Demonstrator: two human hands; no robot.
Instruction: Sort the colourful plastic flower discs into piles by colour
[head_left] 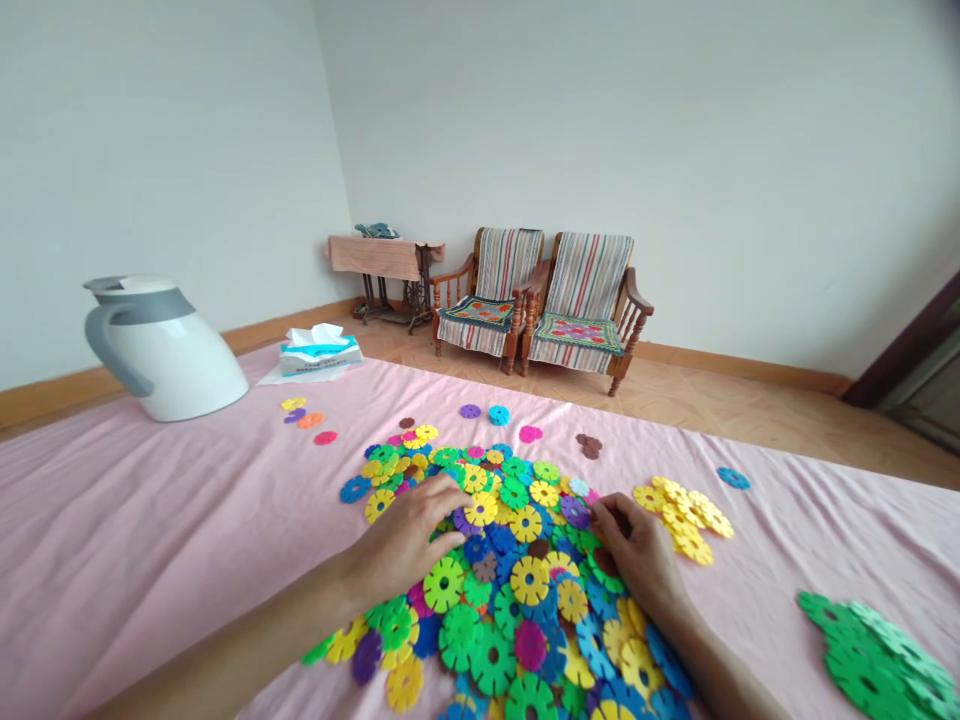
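Note:
A heap of slotted plastic snowflake discs in green, yellow, blue, purple, pink and brown spreads between my two hands. My left hand rests over the heap's left side, thumb apart from the fingers. Its fingertips lie beside a yellow disc, and nothing shows gripped in it. On the heap's right side, my right hand has its thumb and index finger pinched together at the edge of a purple disc. Its other fingers are curled under and partly hidden.
Yellow discs are grouped right of the heap, green discs nearer the right edge. A blue disc lies apart. Small colour groups sit behind the heap. A white jug and tissue box stand left on the pink cloth.

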